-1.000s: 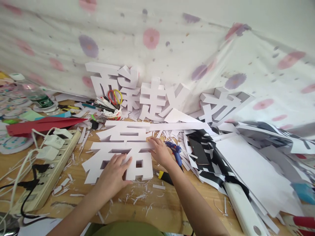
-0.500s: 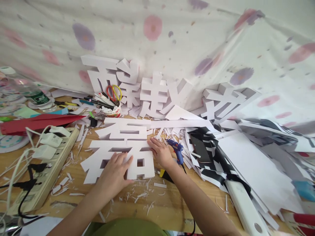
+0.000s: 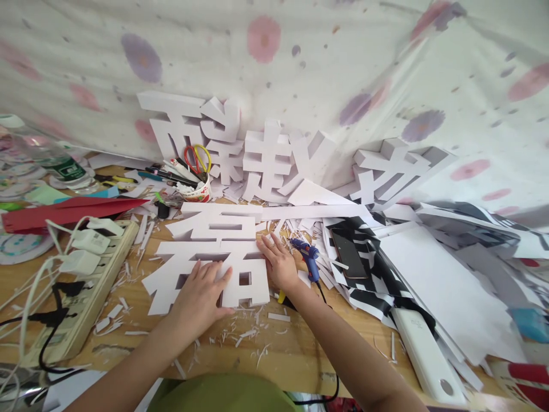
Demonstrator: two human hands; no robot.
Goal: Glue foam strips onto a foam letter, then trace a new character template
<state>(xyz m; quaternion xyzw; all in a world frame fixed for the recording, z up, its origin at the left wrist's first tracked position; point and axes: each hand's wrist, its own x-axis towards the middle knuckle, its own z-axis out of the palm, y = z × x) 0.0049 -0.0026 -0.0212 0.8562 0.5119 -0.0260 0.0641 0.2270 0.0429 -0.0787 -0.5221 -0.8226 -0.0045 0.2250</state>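
In front of me on the wooden table lies a thick white paper character (image 3: pixel 235 249), made of several box-like strokes. My left hand (image 3: pixel 206 289) rests on its lower left part, fingers spread and the thumb stretched toward the square opening. At the right edge of the same character, my right hand (image 3: pixel 278 260) touches the side with its fingers extended. Neither hand grips anything. A blue hot glue gun (image 3: pixel 309 257) lies just right of my right hand, its cord trailing toward the table's front.
More white paper characters (image 3: pixel 268 151) lean against the flowered curtain. A cup (image 3: pixel 201 191) with scissors and pens stands at the back. A power strip (image 3: pixel 100 292) is at left; a phone (image 3: pixel 349 252), white sheets (image 3: pixel 437 280) and a white device (image 3: pixel 424 355) lie at right. Paper scraps cover the wood.
The right hand's fingers have shifted slightly and spread along the character's right edge. The left hand stays almost still. The camera view has tilted a little.
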